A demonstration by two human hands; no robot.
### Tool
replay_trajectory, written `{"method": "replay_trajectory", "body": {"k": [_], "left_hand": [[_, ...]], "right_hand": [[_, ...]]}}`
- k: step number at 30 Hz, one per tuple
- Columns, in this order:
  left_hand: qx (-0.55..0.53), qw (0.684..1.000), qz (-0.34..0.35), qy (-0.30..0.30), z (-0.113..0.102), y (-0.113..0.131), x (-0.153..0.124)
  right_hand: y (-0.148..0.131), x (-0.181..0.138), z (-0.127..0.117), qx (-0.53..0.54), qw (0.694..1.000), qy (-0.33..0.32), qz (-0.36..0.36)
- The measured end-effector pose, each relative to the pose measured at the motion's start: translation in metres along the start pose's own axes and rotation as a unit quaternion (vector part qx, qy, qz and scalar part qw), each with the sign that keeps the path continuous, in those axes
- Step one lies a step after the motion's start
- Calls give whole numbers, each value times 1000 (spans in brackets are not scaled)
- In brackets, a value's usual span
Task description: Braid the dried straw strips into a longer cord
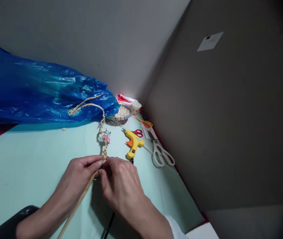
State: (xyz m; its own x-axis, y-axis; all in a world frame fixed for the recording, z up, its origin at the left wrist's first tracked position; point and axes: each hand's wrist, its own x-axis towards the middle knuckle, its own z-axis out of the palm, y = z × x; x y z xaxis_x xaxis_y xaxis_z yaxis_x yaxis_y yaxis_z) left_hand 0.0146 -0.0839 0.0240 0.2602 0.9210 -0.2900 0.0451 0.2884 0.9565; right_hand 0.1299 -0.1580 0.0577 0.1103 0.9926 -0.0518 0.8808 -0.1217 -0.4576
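Note:
A pale straw-coloured braid [103, 114] runs from the blue plastic bag down to my fingers. Pinched on its near end is my left hand [80, 171], thumb against fingertips. Close beside it, my right hand [121, 177] has its fingers curled in at the same spot; what its fingertips grip is partly hidden. One flat, loose strand [79, 200] slants from the hands toward the lower left. Just beyond the fingers, a pink binder clip [106, 139] sits on the braid.
A blue plastic bag [39, 89] lies along the wall. To the right are a yellow glue gun [134, 142], red-handled scissors [138, 133], white-handled scissors [160, 154] and orange scissors [146, 123]. Behind stand a woven basket [123, 113] and a paper cup [136, 107]. A grey partition [218, 126] borders the table.

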Motion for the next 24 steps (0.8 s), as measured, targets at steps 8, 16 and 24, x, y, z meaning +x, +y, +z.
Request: {"method": "replay_trajectory", "body": {"k": [8, 16, 24], "left_hand": [[-29, 999, -16, -22, -1, 4, -4], [4, 999, 19, -33, -8, -1, 1], [261, 955, 102, -98, -22, -6, 3]], "right_hand": [[31, 17, -5, 90, 991, 83, -53], [39, 29, -6, 255, 964, -44, -59], [41, 25, 9, 240, 969, -10, -61]]}}
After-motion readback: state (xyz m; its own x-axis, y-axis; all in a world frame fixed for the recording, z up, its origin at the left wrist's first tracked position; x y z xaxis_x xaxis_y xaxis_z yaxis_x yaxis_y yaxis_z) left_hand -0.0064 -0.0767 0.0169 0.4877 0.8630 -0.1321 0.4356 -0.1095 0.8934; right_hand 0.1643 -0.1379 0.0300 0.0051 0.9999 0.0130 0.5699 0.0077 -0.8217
